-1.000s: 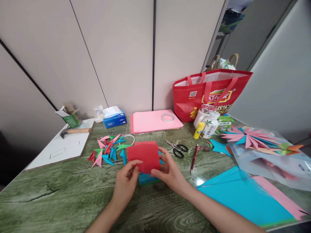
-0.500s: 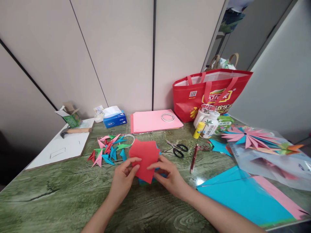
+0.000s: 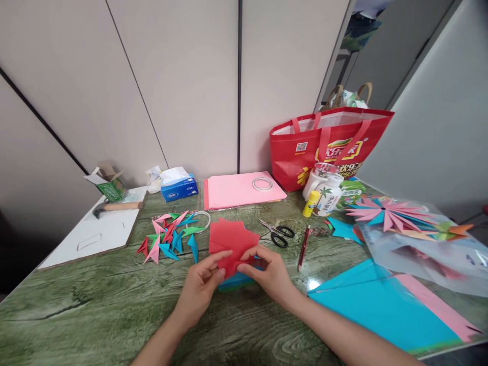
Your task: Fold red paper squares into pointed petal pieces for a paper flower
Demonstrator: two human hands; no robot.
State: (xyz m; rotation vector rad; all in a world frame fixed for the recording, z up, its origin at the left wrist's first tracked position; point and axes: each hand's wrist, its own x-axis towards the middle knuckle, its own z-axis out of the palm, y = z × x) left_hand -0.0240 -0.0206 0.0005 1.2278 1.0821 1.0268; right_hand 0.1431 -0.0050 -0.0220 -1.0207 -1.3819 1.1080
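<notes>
Between my two hands is a red sheet of paper, held up and tilted above the table. My left hand pinches its lower left edge between thumb and fingers. On the lower right, my right hand grips the same sheet with thumb and forefinger. Beneath the red sheet lies blue paper with a green edge, mostly covered. Left of it is a loose group of folded paper points in red, pink, blue and green. Black-handled scissors lie open just beyond my right hand.
Pink paper with a tape roll lies at the back. A tissue box and a hammer are at left. To the right are a pencil, glue stick, red bag and blue sheets.
The red sheet has turned and shifted slightly to the right. My left hand has moved right and a little down along with it, while my right hand has closed on the lower edge.
</notes>
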